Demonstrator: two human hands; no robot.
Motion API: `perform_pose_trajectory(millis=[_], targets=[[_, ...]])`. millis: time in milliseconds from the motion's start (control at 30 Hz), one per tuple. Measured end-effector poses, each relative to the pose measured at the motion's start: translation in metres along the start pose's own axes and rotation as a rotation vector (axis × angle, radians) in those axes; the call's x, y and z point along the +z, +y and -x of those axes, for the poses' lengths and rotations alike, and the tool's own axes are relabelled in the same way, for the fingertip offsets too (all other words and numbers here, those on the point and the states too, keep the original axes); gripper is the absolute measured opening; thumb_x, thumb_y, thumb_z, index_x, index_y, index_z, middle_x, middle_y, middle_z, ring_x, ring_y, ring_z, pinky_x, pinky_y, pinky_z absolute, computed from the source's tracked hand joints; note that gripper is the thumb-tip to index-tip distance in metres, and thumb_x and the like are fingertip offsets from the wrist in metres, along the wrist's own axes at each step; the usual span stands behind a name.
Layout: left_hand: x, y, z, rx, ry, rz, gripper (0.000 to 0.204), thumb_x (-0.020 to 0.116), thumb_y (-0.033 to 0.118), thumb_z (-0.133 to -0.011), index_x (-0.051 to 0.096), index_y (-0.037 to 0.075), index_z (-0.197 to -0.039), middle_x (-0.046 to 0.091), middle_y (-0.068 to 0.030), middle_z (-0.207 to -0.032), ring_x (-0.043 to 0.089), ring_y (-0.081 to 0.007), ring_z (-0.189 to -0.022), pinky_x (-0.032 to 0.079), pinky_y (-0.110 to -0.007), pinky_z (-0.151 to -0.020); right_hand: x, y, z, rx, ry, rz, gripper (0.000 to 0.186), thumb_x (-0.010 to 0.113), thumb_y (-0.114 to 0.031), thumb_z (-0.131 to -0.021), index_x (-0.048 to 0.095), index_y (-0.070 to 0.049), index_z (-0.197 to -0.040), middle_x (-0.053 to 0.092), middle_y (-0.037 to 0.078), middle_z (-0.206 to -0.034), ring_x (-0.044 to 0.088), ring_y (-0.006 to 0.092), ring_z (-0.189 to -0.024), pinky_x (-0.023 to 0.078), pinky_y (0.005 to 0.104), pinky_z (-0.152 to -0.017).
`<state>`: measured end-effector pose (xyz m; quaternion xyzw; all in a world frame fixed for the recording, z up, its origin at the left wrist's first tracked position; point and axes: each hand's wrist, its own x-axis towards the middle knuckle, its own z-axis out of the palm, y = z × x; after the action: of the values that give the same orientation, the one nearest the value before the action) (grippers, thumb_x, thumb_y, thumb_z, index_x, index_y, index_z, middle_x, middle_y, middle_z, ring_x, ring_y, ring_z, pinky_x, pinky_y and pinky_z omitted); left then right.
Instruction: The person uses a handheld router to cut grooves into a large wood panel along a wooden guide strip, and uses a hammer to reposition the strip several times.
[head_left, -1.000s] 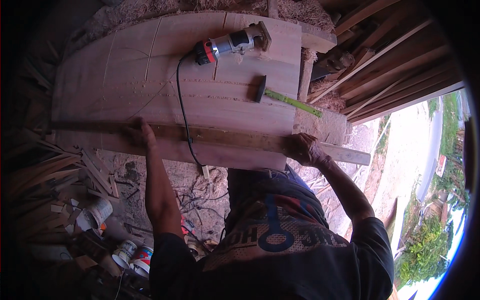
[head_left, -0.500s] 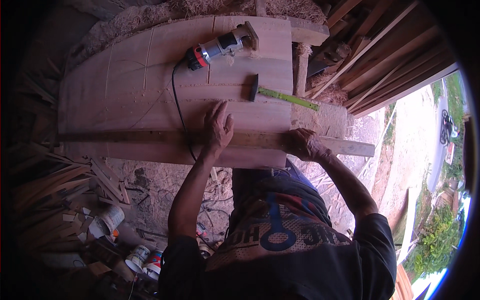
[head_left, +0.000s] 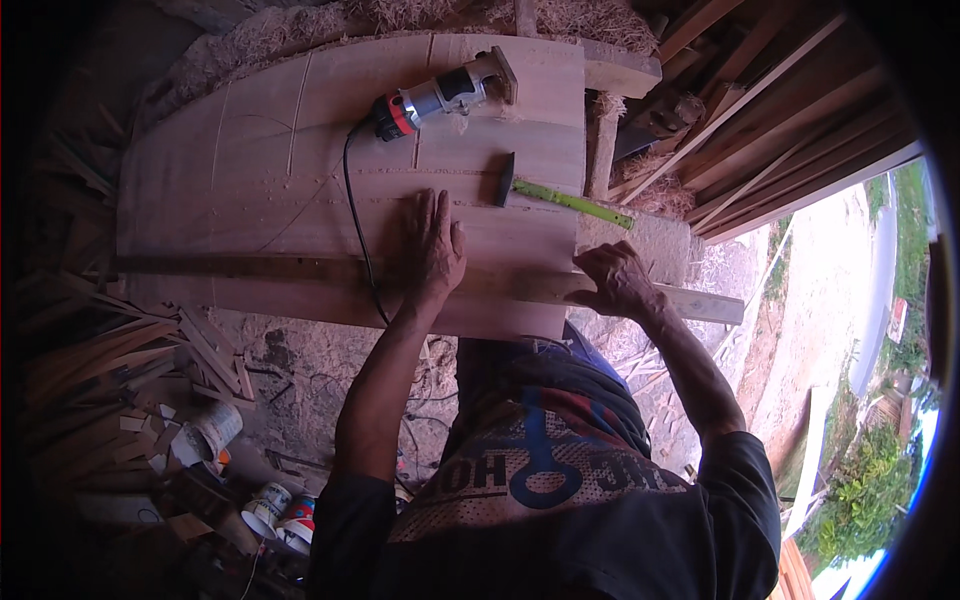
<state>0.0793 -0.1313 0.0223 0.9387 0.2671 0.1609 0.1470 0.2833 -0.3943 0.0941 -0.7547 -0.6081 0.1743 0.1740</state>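
Note:
My left hand lies flat, fingers stretched forward, on a broad wooden panel and across a long straight wooden strip. The strip runs from left to right near the panel's close edge and sticks out past its right end. My right hand is over the strip at the panel's right edge, its thumb apart from its bent fingers. Whether it touches the strip, I cannot tell. Beyond my hands lie a trim router with a black cord and a hammer with a green handle.
Wood shavings heap behind the panel. Stacked planks stand at the far right. Offcuts pile up at the left, with white buckets on the littered floor. The router's cord crosses the panel and strip beside my left hand.
My right hand has loosened from around the strip, its thumb and fingers now parted. My left hand has flattened, its fingers reaching slightly farther forward.

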Motion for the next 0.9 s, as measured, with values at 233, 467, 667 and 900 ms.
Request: perform_pose_trajectory(millis=[233,467,667,900], targets=[[0.000,0.008,-0.002,-0.077,-0.061,-0.021,0.058,0.051,0.025,-0.102,0.036,0.011,-0.156,0.033,-0.0182,-0.161,0.032,-0.0406,-0.148,0.035,-0.060,-0.112,0.024,0.035,-0.090,0.057,0.235,0.219,0.039,0.070,-0.023,-0.088,0.062,-0.007,-0.124,0.056,0.016,-0.116,0.059,0.0373,-0.104,0.052,0.0487,-0.084],[0.000,0.007,-0.001,-0.049,-0.054,-0.017,0.058,0.052,0.023,-0.102,0.036,0.011,-0.156,0.033,-0.0185,-0.161,0.032,-0.0403,-0.148,0.031,-0.060,-0.114,0.017,0.043,-0.089,-0.077,0.172,0.368,0.018,0.061,-0.009,-0.085,0.058,-0.004,-0.102,0.054,0.015,-0.099,0.059,0.0349,-0.097,0.051,0.0513,-0.073],[0.006,-0.001,0.003,-0.047,-0.035,-0.055,0.057,0.050,0.024,-0.102,0.036,0.012,-0.156,0.032,-0.0162,-0.162,0.029,-0.0379,-0.150,0.029,-0.060,-0.116,0.005,-0.011,-0.002,0.165,0.196,-0.149,0.017,0.056,-0.014,-0.099,0.048,-0.004,-0.110,0.058,0.021,-0.095,0.062,0.0438,-0.079,0.051,0.0512,-0.066],[0.006,0.006,0.001,-0.015,-0.062,-0.082,0.056,0.051,0.024,-0.102,0.038,0.012,-0.155,0.034,-0.0147,-0.162,0.028,-0.0364,-0.151,0.022,-0.059,-0.121,0.035,-0.064,0.100,0.282,0.165,-0.408,0.064,0.054,0.002,-0.094,0.040,-0.016,-0.153,0.066,0.023,-0.106,0.067,0.0425,-0.083,0.053,0.0447,-0.070]])
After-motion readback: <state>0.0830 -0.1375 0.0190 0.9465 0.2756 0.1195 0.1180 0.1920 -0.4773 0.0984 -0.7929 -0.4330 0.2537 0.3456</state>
